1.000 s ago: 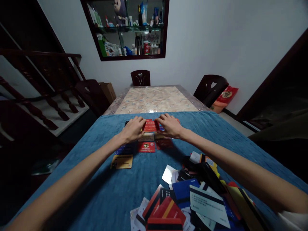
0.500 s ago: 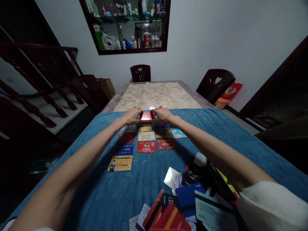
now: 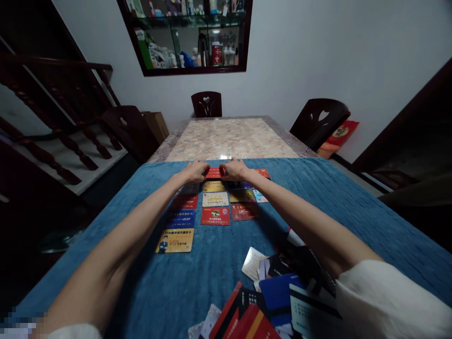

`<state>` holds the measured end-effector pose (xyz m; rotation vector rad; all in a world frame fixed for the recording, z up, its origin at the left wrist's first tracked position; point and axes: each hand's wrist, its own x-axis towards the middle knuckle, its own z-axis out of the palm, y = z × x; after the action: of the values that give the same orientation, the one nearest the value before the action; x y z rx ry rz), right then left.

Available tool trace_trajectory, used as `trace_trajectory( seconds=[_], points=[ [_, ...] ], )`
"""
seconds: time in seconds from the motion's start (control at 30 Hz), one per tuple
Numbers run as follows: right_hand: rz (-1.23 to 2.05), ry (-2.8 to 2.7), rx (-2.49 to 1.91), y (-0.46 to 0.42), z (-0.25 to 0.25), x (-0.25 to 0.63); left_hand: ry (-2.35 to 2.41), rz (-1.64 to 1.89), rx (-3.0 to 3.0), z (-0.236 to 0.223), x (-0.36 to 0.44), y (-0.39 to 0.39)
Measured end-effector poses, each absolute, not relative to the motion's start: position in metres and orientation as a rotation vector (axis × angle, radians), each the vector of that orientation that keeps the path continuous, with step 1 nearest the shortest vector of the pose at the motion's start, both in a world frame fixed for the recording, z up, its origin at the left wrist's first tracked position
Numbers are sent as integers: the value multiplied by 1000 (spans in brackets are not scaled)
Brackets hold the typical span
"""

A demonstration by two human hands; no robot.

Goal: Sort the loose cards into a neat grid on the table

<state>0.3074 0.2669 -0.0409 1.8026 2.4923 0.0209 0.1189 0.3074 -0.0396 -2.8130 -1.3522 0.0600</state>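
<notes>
A red card (image 3: 214,173) lies flat, or nearly so, at the far end of the middle column of laid-out cards. My left hand (image 3: 195,171) grips its left edge with bent fingers, and my right hand (image 3: 235,170) grips its right edge. Just nearer than it are a gold card (image 3: 213,186), a whitish-yellow card (image 3: 215,199) and a red card with a round picture (image 3: 215,216). Left of these, a column ends in a yellow VIP card (image 3: 174,240) below a blue card (image 3: 181,219). My forearms partly hide the outer cards.
A loose heap of mixed cards, including a blue card (image 3: 280,292), lies at the near right under my right arm. Blue cloth (image 3: 155,282) covers the near part of the table; patterned tabletop (image 3: 226,136) shows beyond. Dark chairs (image 3: 319,120) stand around it.
The red card between my hands has gone from tilted, catching the light, to lying lower and flatter on the cloth. Both hands have stayed at its edges.
</notes>
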Motion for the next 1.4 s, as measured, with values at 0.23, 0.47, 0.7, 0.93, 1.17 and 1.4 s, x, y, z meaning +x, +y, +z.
trace_trajectory(
  seconds=[0.23, 0.47, 0.7, 0.93, 1.17, 1.4],
  points=[
    [17, 2479, 1772, 267, -43, 304, -1403, 119, -2822, -46, 119, 306],
    [22, 2477, 1757, 270, -46, 303, -1430, 158, -2823, -50, 121, 310],
    [57, 2473, 1764, 271, -44, 299, -1464, 203, -2828, -49, 122, 312],
    [33, 2462, 1703, 280, -43, 302, -1511, 238, -2817, -52, 122, 317],
    [72, 2496, 1626, 282, -44, 304, -1457, 245, -2817, -50, 124, 314],
    [103, 2511, 1610, 279, -44, 303, -1429, 204, -2803, -52, 125, 312]
  ],
)
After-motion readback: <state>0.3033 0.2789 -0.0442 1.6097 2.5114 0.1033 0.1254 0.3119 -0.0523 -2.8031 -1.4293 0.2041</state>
